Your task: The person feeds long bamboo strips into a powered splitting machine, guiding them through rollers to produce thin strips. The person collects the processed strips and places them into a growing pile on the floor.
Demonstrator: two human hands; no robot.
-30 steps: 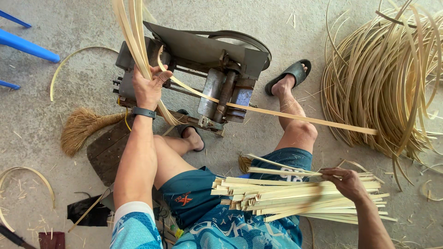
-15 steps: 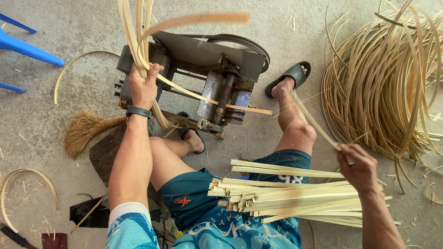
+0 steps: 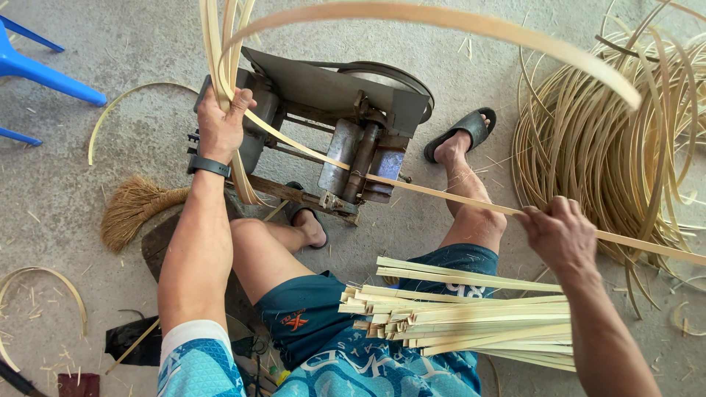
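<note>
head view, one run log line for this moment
left hand: grips pale bamboo strips | right hand: pinches long strip leaving grey metal roller machine

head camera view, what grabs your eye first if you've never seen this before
First, the long bamboo strip running through the grey metal machine at centre, held by the left hand and the right hand. Next, the big coil of split strips on the floor at right. A bundle of cut slats lies across the lap.
</note>
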